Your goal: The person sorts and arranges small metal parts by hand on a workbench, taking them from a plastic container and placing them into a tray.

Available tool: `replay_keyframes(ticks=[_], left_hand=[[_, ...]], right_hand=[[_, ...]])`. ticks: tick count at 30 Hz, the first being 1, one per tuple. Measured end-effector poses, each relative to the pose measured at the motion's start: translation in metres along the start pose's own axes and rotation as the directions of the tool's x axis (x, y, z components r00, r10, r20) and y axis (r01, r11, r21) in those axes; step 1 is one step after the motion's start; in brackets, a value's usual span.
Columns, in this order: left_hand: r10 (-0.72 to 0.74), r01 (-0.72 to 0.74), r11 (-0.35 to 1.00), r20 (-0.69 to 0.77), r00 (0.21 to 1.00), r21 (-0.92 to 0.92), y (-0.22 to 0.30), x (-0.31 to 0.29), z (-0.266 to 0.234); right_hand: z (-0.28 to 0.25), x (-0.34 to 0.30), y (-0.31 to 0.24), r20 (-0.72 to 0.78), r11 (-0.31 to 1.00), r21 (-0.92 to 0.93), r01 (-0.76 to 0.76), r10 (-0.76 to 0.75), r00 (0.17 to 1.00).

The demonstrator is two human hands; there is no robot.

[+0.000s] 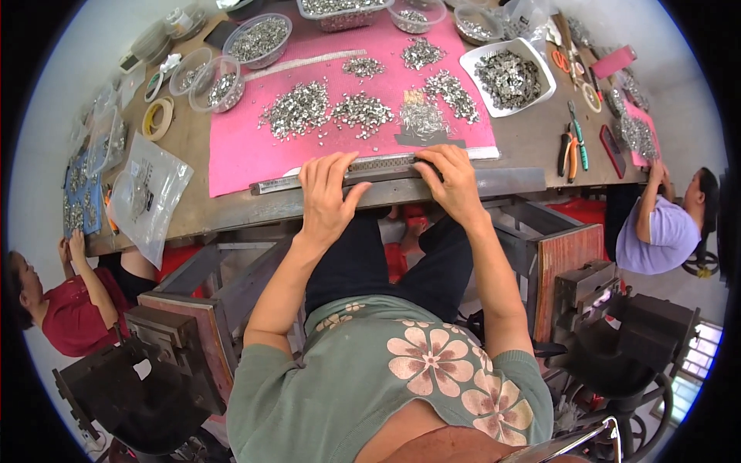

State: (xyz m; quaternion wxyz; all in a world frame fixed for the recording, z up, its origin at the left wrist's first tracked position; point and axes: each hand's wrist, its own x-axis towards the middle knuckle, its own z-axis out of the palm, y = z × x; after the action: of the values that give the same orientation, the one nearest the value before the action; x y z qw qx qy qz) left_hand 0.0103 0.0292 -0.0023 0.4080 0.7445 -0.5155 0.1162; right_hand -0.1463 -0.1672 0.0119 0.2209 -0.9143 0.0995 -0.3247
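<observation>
A long, narrow metal strip (384, 164) with a row of small slots lies along the near edge of the pink mat (231, 166). My left hand (328, 189) bends its fingers over the strip, the thumb on the near side. At the strip's right part, my right hand (454, 181) grips it with fingers and thumb; what lies under the fingertips is hidden. Just beyond the right hand is a heap of thin silvery pins (423, 119) beside a flat dark plate (428, 141). Loose piles of small metal parts (297, 110) are spread farther back.
A white square bowl (546, 73) and round plastic tubs (287, 38) of metal parts stand around the mat. Pliers (569, 150) lie at right, a tape roll (157, 118) and a clear plastic bag (150, 189) at left. Co-workers (656, 231) sit on both sides.
</observation>
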Motion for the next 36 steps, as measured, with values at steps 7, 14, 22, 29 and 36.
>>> replay_keyframes(ticks=[7, 14, 22, 29, 36], left_hand=[[-0.075, 0.075, 0.996, 0.011, 0.997, -0.046, -0.005, -0.006, 0.013], [-0.058, 0.057, 0.996, -0.021, 0.998, -0.063, -0.006, -0.005, 0.014], [-0.038, 0.038, 0.999, 0.003, 0.999, 0.007, -0.004, -0.006, 0.011], [-0.054, 0.053, 0.998, 0.06, 0.997, 0.017, 0.01, 0.005, 0.012], [0.197, -0.204, 0.979, 0.216, 0.956, 0.009, 0.03, 0.082, 0.088]], right_hand=[[-0.001, 0.019, 0.006, 0.182, 0.923, -0.207, 0.324, -0.289, 0.94], [-0.046, 0.062, 0.027, 0.012, 0.892, -0.259, 0.369, -0.38, 0.925], [-0.071, 0.051, 0.102, -0.144, 0.926, -0.363, -0.102, 0.052, 0.988], [-0.03, 0.008, 0.074, -0.013, 0.909, -0.414, -0.055, 0.055, 0.998], [-0.041, -0.006, 0.066, 0.119, 0.921, -0.387, -0.037, 0.09, 0.989]])
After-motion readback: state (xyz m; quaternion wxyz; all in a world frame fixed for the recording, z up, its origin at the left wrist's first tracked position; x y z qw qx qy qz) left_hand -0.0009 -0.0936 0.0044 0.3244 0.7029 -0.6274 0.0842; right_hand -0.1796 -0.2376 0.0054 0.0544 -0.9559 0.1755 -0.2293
